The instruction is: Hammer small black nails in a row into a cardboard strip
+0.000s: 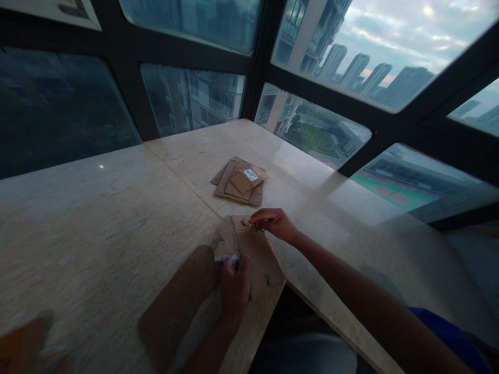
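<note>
A piece of brown cardboard [262, 259] with a dark printed mark lies by the table's near edge. My right hand [275, 222] is closed in a pinch at its far end, over a small dark and yellowish bit too small to name. My left hand [235, 283] is closed on crumpled clear plastic [231, 258], which shines at the fingertips, beside the left side of this cardboard. To the left of that hand lies another long brown cardboard piece [177, 306], partly blurred. The left fingers' inner side is hidden.
Farther back on the marble-patterned table [117, 208] sits a stack of flattened cardboard [237, 184] with a white label [250, 174] on top. An orange thing [25, 343] shows at the lower left. Dark-framed windows [263, 72] border the table's back.
</note>
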Demonstrator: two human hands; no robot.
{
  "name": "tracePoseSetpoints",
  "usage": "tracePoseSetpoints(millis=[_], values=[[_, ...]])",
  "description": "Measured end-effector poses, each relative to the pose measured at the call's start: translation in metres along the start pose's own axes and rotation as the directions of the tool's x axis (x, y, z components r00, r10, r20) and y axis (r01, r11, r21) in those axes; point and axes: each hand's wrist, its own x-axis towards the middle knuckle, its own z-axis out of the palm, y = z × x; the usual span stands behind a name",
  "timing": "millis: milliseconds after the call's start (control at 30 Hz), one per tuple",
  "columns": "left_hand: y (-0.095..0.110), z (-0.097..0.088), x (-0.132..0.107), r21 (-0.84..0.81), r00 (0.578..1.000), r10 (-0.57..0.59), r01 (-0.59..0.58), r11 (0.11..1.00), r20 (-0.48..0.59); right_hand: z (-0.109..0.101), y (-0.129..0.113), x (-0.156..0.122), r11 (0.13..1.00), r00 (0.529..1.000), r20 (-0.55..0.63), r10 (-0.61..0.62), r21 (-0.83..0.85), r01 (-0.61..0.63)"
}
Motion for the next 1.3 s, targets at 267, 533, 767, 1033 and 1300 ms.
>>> tracePoseSetpoints(millis=[267, 533, 767, 1033, 1300], values=[[0.01, 0.0, -0.003, -0.001, 0.999, -0.025, 0.025, 1.0, -0.031, -0.009, 0.028, 0.008, 0.951, 0.924, -0.227, 0.307, 0.025, -0.31], [0.006, -0.001, -0.003, -0.001, 0.998, -0.008, 0.008, 1.0, -0.062, -0.015, 0.031, -0.002, 0.906, 0.91, -0.279, 0.306, -0.208, -0.369], [0.001, 0.0, -0.003, 0.002, 0.998, 0.002, -0.001, 1.0, -0.07, -0.005, -0.01, -0.01, 0.854, 0.995, -0.056, 0.087, -0.51, -0.103], [0.004, -0.001, -0.003, 0.009, 0.998, 0.026, -0.026, 1.0, -0.061, 0.01, -0.011, -0.011, 0.768, 0.987, 0.159, -0.033, -0.628, 0.127], [0.006, 0.0, -0.001, 0.045, 0.997, 0.008, -0.005, 0.999, -0.075, -0.006, -0.009, -0.004, 0.781, 0.928, 0.326, -0.179, -0.527, 0.336]])
